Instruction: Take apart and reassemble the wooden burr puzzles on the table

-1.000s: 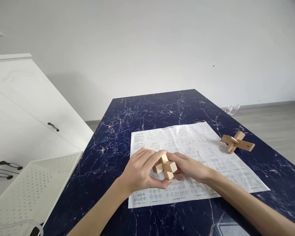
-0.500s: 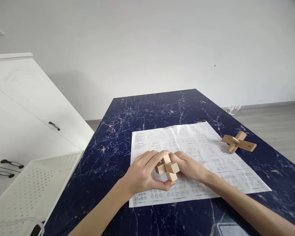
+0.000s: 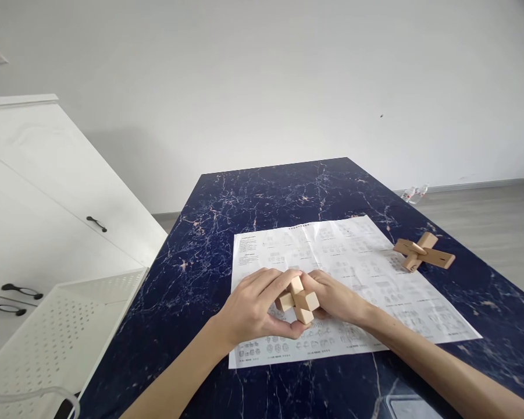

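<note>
A small wooden burr puzzle [image 3: 297, 299] of crossed pale blocks is held between my two hands above a printed sheet [image 3: 327, 256]. My left hand [image 3: 257, 305] grips it from the left, with the fingers over its top and the thumb at its lower end. From the right, my right hand [image 3: 331, 295] closes on its far side; most of those fingertips are hidden behind the puzzle and the other hand. Another wooden puzzle [image 3: 423, 253], a cross of flat pieces, lies at the sheet's right edge, apart from both hands.
The dark blue marbled table [image 3: 262, 198] reaches toward a pale wall [image 3: 262, 87]. At left stands a white cabinet [image 3: 52, 192] with black handles, above a perforated white surface [image 3: 65, 320] crossed by a cable [image 3: 30, 396]. A clear plastic item [image 3: 414, 194] shows beyond the table's right edge.
The puzzle has tilted very slightly between my hands. Both hands keep nearly the same grip and place.
</note>
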The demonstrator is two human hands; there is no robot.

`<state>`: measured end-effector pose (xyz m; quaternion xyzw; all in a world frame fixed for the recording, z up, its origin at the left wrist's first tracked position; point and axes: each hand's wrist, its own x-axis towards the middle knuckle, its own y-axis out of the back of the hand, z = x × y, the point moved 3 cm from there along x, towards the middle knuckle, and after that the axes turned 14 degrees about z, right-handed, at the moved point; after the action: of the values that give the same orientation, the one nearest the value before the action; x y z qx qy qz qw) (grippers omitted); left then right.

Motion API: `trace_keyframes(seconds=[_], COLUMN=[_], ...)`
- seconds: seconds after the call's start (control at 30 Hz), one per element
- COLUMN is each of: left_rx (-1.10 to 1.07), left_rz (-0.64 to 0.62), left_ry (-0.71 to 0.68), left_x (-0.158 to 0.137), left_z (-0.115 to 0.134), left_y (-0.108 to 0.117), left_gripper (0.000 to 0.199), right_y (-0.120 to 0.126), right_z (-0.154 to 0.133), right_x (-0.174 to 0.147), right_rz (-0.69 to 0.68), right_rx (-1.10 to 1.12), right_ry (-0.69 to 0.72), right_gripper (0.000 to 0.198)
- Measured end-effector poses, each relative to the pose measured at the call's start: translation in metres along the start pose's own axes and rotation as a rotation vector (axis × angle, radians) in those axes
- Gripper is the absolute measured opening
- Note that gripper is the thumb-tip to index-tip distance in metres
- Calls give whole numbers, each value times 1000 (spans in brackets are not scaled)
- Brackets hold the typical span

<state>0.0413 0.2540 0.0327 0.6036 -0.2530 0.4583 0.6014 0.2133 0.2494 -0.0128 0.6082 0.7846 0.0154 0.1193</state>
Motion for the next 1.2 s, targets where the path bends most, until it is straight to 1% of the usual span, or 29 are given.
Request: trace_keyframes(seconds=[0.07,0.17,0.27,0.4,0.53,0.8,0.93,1.0,1.1,1.17,1.2], left_rx=[-8,-14,-23,-64,-111,-121,-141,-175,-267,-356,-396], left_rz=[18,51,64,30,1,-99,-151,-155,-135,-127,-124], left_ry=[18,86,149,209,260,260,305,362,539,652,684], left_x=[1,3,2,0,1,-2,-4,-5,-6,-7,-7], left_z=[1,1,1,0,0,-4,-6,-9,-17,-21,-23], left_y=[0,0,1,0,0,3,4,5,5,5,5], left_gripper=[65,64,63,64,65,60,60,62,66,66,66], right_y=[-2,-3,-4,-1,4,3,3,2,3,5,6], right_z=[-2,-3,-2,-5,-8,-10,-11,-10,-10,-12,-13], right_x=[0,-1,0,-1,-1,-2,-2,-2,-4,-5,-6], right_rz=[10,60,82,66,95,74,66,55,74,105,120], right_rx=[-2,-5,22,-4,-64,-93,-100,-66,28,50,38], right_ry=[11,27,16,17,26,34,50,36,30,74,111], right_gripper=[66,72,73,73,73,72,73,72,69,67,66])
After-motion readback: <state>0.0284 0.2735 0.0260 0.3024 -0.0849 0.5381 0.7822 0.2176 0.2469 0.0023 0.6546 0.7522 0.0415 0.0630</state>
